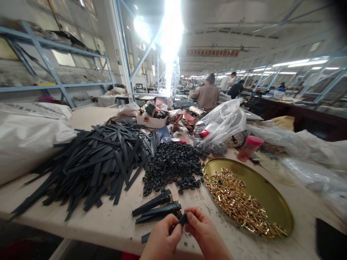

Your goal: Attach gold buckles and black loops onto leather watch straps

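My left hand (pixel 164 236) is closed on a black strap (pixel 145 237), whose tail sticks out to the left. Touching it from the right, my right hand (pixel 199 226) pinches a small black piece (pixel 183 219) at the strap's end. Just beyond my hands lie bundled black straps (pixel 157 211) with gold buckles. Farther off is a pile of small black loops (pixel 176 162). A large heap of black strips (pixel 100 159) spreads to the left. On the right, a gold tray (pixel 279 202) bears many gold buckles (pixel 241 200).
A pink-lidded jar (pixel 249 148) stands behind the tray. Clear plastic bags (pixel 222 121) and a white box (pixel 151 122) sit at the back. A white sack (pixel 29 137) bounds the left side. A dark object (pixel 329 236) is at the right edge. A person (pixel 207 94) is beyond the table.
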`<state>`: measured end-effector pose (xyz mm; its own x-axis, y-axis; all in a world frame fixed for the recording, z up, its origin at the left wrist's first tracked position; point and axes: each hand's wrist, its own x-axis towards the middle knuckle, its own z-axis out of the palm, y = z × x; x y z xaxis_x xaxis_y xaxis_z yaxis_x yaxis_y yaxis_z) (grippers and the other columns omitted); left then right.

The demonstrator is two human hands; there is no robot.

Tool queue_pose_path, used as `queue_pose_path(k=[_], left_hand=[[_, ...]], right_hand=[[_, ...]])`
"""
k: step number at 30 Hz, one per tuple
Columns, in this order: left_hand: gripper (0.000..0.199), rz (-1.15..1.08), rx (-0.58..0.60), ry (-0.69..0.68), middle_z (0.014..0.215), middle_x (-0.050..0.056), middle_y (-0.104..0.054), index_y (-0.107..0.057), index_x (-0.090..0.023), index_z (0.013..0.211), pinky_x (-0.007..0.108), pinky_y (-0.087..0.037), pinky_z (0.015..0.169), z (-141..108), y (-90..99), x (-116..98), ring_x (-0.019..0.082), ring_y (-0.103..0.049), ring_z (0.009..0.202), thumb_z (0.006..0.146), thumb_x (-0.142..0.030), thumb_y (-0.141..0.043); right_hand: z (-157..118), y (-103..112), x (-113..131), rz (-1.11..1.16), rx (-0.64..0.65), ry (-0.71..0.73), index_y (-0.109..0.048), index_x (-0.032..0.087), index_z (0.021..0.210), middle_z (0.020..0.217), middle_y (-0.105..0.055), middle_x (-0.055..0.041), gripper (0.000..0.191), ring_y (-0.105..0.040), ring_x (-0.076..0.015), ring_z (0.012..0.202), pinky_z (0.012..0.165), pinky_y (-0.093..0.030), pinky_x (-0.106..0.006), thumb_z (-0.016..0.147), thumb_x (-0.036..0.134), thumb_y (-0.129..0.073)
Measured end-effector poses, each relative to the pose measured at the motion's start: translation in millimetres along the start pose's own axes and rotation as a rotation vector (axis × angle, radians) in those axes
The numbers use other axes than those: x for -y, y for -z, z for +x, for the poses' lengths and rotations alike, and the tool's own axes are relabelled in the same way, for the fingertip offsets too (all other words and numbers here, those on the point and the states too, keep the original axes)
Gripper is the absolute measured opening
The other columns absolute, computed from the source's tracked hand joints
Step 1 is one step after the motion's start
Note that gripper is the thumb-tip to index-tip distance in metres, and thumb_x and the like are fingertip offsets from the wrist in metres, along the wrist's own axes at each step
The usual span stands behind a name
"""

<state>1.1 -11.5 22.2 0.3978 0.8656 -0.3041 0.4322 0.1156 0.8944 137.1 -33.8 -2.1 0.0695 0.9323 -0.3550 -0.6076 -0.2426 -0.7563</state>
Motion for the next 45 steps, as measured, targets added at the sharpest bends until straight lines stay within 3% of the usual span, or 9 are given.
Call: queue_pose_path(k=[5, 10, 16, 22, 24, 29, 37, 40, 45], left_hand=[[0.017, 0.087, 0.105, 0.071, 0.044, -0.008, -0.037, -0.047, -0.020, 0.063, 0.019, -0.025, 0.035, -12.8, 9.5, -8.5, 0.009, -0.037, 0.036, 0.072, -0.033, -0.043], [0.019, 0.100, 0.099, 0.026, 0.047, -0.007, -0.037, -0.049, -0.019, 0.065, 0.018, -0.026, 0.036, -18.6, 4.6, -9.4, 0.009, -0.039, 0.039, 0.076, -0.030, -0.039], [0.021, -0.027, 0.105, -0.111, 0.064, -0.005, -0.053, -0.051, -0.017, 0.093, 0.019, -0.034, 0.053, -23.8, 11.2, -4.9, 0.009, -0.045, 0.054, 0.074, -0.016, -0.041], [0.012, -0.103, 0.042, -0.068, 0.065, -0.004, -0.058, -0.046, -0.017, 0.088, 0.021, -0.037, 0.058, -19.4, 15.0, -0.5, 0.011, -0.052, 0.060, 0.077, -0.019, -0.043], [0.010, -0.092, 0.006, -0.032, 0.064, -0.004, -0.059, -0.044, -0.019, 0.085, 0.022, -0.037, 0.059, -16.4, 13.3, 0.5, 0.012, -0.053, 0.062, 0.075, -0.020, -0.046], [0.012, 0.026, -0.025, 0.020, 0.062, -0.006, -0.054, -0.041, -0.020, 0.078, 0.021, -0.035, 0.057, -10.8, 14.3, 4.2, 0.011, -0.051, 0.059, 0.071, -0.022, -0.051], [0.013, 0.262, -0.014, 0.036, 0.065, -0.003, -0.057, -0.051, -0.019, 0.072, 0.021, -0.032, 0.056, -9.8, 21.2, 4.7, 0.014, -0.051, 0.063, 0.072, -0.032, -0.054], [0.012, 0.227, -0.011, 0.038, 0.070, -0.001, -0.061, -0.056, -0.018, 0.073, 0.022, -0.034, 0.059, -11.3, 20.8, -0.9, 0.015, -0.053, 0.067, 0.071, -0.029, -0.054], [0.019, -0.149, 0.116, 0.062, 0.070, 0.001, -0.062, -0.059, -0.014, 0.080, 0.023, -0.037, 0.058, -14.5, 17.4, -3.4, 0.014, -0.051, 0.062, 0.068, -0.028, -0.055]], right_hand=[[-10.0, 7.0, -1.5, -0.179, 0.104, 0.014, -0.063, 0.014, 0.072, 0.060, -0.057, 0.0023, 0.031, -0.048, -0.0075, 0.050, 0.051, -0.037, -0.021, 0.057, 0.037, -0.077], [-13.4, 6.8, -7.6, -0.252, 0.202, 0.039, -0.062, 0.014, 0.072, 0.059, -0.055, 0.0033, 0.029, -0.047, -0.0080, 0.052, 0.054, -0.035, -0.022, 0.062, 0.039, -0.073], [-12.6, 2.3, -11.6, -0.159, 0.130, -0.020, -0.058, 0.016, 0.074, 0.064, -0.056, 0.0030, 0.032, -0.047, -0.0079, 0.053, 0.053, -0.036, -0.021, 0.061, 0.041, -0.073], [-17.7, -3.8, -12.3, -0.233, 0.130, 0.040, -0.061, 0.016, 0.078, 0.062, -0.059, 0.0000, 0.041, -0.052, -0.0115, 0.057, 0.058, -0.041, -0.025, 0.067, 0.055, -0.061], [-18.0, -5.3, -11.6, -0.130, 0.136, -0.016, -0.062, 0.016, 0.076, 0.066, -0.061, -0.0020, 0.044, -0.054, -0.0118, 0.058, 0.059, -0.043, -0.026, 0.069, 0.059, -0.056], [-11.0, -2.2, -17.3, -0.031, 0.131, -0.208, -0.059, 0.018, 0.075, 0.059, -0.054, 0.0048, 0.035, -0.045, -0.0049, 0.047, 0.047, -0.036, -0.017, 0.059, 0.046, -0.074], [-8.4, 0.6, -24.3, 0.057, 0.320, -0.414, -0.055, 0.015, 0.073, 0.051, -0.050, 0.0058, 0.038, -0.042, -0.0042, 0.042, 0.044, -0.033, -0.016, 0.058, 0.045, -0.074], [-8.9, 0.5, -21.8, 0.021, 0.311, -0.353, -0.052, 0.016, 0.068, 0.056, -0.050, 0.0050, 0.038, -0.044, -0.0061, 0.048, 0.048, -0.033, -0.018, 0.056, 0.044, -0.076], [-5.5, 6.8, -22.5, -0.335, 0.119, 0.037, -0.048, 0.017, 0.064, 0.053, -0.047, 0.0050, 0.036, -0.042, -0.0083, 0.051, 0.052, -0.033, -0.021, 0.069, 0.049, -0.062]])
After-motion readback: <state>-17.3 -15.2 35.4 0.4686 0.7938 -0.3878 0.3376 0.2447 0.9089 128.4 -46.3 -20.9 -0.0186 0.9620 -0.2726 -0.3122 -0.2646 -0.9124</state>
